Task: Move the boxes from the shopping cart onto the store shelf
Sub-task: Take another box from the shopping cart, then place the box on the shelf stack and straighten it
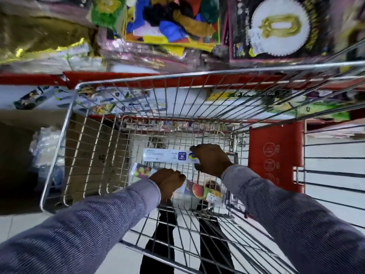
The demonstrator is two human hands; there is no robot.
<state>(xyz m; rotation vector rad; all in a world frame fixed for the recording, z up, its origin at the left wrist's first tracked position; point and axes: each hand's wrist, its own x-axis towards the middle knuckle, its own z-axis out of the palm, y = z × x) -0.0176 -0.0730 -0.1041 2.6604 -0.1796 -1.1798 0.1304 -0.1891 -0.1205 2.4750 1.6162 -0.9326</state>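
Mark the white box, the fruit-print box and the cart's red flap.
white box [166, 156]: head view, printed top face.
fruit-print box [203, 190]: head view, fruit picture.
red flap [275, 155]: head view, panel middle.

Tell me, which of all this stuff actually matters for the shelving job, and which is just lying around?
Part of the job:
- white box, under the right hand
- fruit-print box, under the left hand
- shopping cart
- store shelf

Just lying about:
- balloon packs
- gold zero candle
- cardboard carton
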